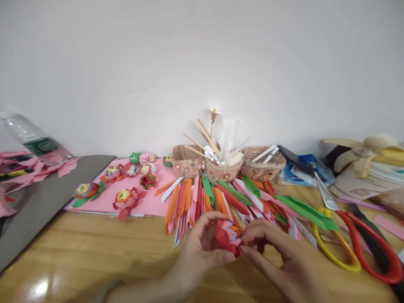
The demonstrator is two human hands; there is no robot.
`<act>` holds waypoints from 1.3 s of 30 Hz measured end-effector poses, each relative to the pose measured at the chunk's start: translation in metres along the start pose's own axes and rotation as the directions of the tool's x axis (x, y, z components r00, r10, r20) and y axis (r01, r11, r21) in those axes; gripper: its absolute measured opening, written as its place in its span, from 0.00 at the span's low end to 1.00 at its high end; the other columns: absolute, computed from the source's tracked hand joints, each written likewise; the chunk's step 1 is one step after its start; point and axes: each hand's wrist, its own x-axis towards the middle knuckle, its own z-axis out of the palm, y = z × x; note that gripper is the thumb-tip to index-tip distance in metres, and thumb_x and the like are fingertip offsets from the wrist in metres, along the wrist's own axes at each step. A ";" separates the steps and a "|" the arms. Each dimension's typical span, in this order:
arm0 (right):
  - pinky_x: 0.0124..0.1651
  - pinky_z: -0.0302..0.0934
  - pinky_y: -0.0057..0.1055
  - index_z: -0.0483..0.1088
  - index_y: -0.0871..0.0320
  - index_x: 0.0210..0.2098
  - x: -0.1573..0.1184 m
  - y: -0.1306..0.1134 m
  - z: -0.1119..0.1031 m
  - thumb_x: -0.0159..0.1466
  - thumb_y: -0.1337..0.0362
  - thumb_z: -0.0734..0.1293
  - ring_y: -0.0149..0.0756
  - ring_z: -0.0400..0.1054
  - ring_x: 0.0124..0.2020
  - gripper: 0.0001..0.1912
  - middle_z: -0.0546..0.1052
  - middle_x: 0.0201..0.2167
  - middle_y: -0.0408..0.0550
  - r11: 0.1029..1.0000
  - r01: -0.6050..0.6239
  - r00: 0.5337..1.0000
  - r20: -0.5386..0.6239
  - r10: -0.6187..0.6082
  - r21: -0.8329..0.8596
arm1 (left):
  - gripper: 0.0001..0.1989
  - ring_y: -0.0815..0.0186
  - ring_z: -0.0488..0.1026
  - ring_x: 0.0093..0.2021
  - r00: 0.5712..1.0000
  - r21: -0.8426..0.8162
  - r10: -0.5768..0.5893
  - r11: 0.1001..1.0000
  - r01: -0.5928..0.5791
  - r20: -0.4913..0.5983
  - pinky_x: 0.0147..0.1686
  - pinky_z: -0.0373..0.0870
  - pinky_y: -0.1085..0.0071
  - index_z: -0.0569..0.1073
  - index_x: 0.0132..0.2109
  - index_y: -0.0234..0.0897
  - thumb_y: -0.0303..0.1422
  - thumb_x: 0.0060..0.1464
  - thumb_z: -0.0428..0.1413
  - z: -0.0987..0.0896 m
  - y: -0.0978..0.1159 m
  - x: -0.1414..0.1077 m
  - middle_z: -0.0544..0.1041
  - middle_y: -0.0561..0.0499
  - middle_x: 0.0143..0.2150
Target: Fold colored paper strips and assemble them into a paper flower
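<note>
A folded paper flower [227, 236] in red, pink, lilac and orange is held above the front of the wooden table. My left hand [202, 246] wraps round its left side, with the thumb along the bottom edge. At the flower's right edge, my right hand [277, 256] pinches with thumb and fingertips; whether it grips a petal or a separate strip is hidden. Just behind both hands, folded paper strips [192, 202] in orange, red, pink, white and green lie fanned out. Finished-looking paper flowers [125, 198] rest on a pink sheet [160, 191] to the left.
Woven baskets [187, 162] with sticks and white rolls stand against the wall. Scissors [356, 252] with red and yellow handles lie at right, near a banana peel [378, 147]. On the left are a plastic bottle [38, 141], pink paper scraps [34, 172] and a grey board [59, 198].
</note>
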 end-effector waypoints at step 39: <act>0.25 0.60 0.25 0.70 0.55 0.26 0.006 -0.006 -0.002 0.52 0.69 0.65 0.31 0.66 0.23 0.03 0.75 0.23 0.43 0.992 -0.122 0.991 0.048 0.122 -0.019 | 0.25 0.69 0.66 0.38 1.000 0.136 0.021 0.991 -0.022 0.008 0.38 0.62 0.72 0.71 0.44 0.44 0.31 0.36 0.68 -0.003 -0.002 0.001 0.70 0.54 0.39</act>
